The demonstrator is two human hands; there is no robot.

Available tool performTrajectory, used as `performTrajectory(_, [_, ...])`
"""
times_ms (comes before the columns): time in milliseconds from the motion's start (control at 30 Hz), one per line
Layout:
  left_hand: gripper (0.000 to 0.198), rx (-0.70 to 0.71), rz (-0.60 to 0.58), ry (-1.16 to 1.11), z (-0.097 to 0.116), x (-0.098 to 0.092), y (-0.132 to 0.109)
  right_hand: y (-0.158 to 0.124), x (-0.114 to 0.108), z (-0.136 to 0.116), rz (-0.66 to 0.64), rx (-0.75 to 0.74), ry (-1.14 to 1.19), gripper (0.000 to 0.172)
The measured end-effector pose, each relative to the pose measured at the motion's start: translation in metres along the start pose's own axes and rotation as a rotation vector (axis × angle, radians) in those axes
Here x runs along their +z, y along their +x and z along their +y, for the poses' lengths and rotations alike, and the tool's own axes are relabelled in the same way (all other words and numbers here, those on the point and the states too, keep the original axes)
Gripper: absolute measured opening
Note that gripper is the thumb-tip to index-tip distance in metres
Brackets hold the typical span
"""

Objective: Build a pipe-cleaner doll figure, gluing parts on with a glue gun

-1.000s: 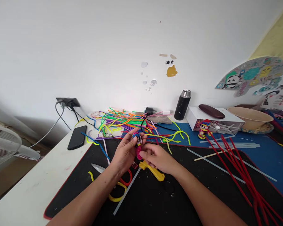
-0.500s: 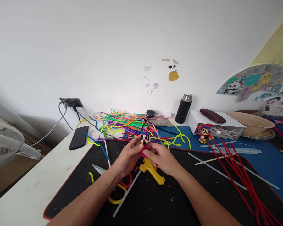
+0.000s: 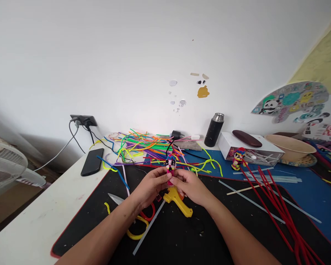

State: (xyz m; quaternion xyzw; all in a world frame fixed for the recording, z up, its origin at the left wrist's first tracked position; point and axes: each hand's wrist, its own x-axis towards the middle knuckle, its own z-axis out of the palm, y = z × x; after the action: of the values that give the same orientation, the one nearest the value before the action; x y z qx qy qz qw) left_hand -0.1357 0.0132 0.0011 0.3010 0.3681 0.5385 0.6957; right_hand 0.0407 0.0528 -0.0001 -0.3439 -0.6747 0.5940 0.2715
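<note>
A small pipe-cleaner figure (image 3: 170,164) stands upright between my two hands, with a white and black face, blue on top and a magenta body. My left hand (image 3: 154,185) grips its body from the left, thumb at the front. From the other side my right hand (image 3: 189,184) pinches the same body, its thumb close to the left thumb. The fingers cover most of the lower body. Just below the hands lies a yellow glue gun (image 3: 179,204), with a glue stick (image 3: 149,228) at its left. Scissors (image 3: 138,227) with yellow and red handles lie partly under my left forearm.
Loose coloured pipe cleaners (image 3: 154,145) pile up at the back. A phone (image 3: 92,162) lies left, and a black flask (image 3: 214,130) stands by a white box (image 3: 253,147). A second figure (image 3: 238,159) and red pipe cleaners (image 3: 285,213) are at the right.
The figure has come down slightly and its face is turned more toward me. My left fingers have shifted from beside its head to its body. The view has moved a little.
</note>
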Motion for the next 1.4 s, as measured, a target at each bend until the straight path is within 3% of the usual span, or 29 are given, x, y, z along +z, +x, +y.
performTrajectory(800, [0.042, 0.028, 0.074, -0.009, 0.0011, 0.0035, 0.0009, 0.0016, -0.0003, 0.0009, 0.013, -0.016, -0.038, 0.033])
performTrajectory(1033, [0.043, 0.053, 0.111, -0.032, 0.0014, 0.0008, 0.0037, 0.0051, -0.0050, -0.0004, 0.179, -0.027, -0.038, 0.035])
performTrajectory(1233, [0.041, 0.019, 0.112, 0.017, 0.0025, 0.0010, 0.0031, 0.0030, -0.0081, -0.0048, 0.368, -0.140, -0.059, 0.038])
performTrajectory(1400, [0.044, -0.007, 0.101, 0.037, 0.0003, 0.0011, 0.0034, 0.0019, -0.0090, -0.0031, 0.425, -0.206, -0.034, 0.040])
